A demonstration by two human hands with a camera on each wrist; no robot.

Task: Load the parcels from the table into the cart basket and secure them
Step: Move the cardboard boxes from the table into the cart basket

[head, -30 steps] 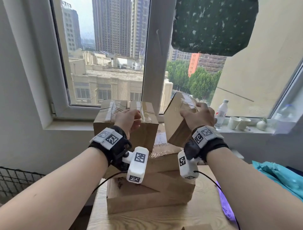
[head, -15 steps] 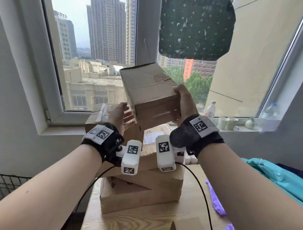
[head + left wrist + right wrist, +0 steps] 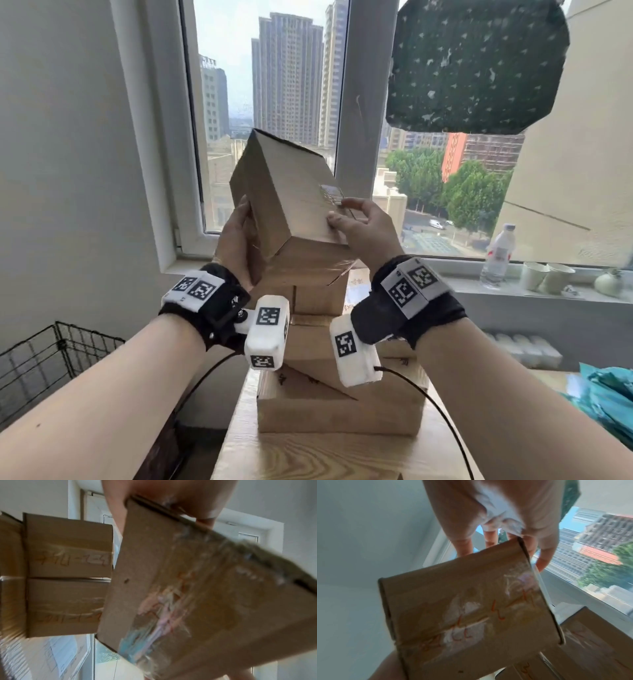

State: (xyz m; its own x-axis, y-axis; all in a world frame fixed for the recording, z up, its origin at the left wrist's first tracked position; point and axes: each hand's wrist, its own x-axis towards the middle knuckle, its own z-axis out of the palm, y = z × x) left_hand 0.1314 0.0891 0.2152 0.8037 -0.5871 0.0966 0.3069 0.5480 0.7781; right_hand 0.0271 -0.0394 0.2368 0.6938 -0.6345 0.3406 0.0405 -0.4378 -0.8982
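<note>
A brown cardboard parcel [image 3: 291, 198] [image 3: 197, 588] [image 3: 462, 615] hangs tilted in the air in front of the window, above the stack. My left hand [image 3: 236, 240] [image 3: 171, 497] grips its left side, palm flat against the cardboard. My right hand [image 3: 359, 226] [image 3: 496, 513] grips its right edge, with the fingers curled over the top face near a patch of tape. Beneath it, more taped parcels [image 3: 339, 404] [image 3: 68, 574] [image 3: 590, 649] are stacked on the wooden table [image 3: 308, 455]. A black wire cart basket [image 3: 51, 359] stands low at the left.
On the window sill [image 3: 513, 284] at the right stand a water bottle [image 3: 498, 253], paper cups [image 3: 544, 275] and a small vase. Teal fabric [image 3: 606, 401] lies at the right edge. A grey wall lies to the left, above the basket.
The parcel has turned and tipped while held up over the stack. My left hand has moved from just below it onto its left side. My right hand has shifted onto its upper right edge.
</note>
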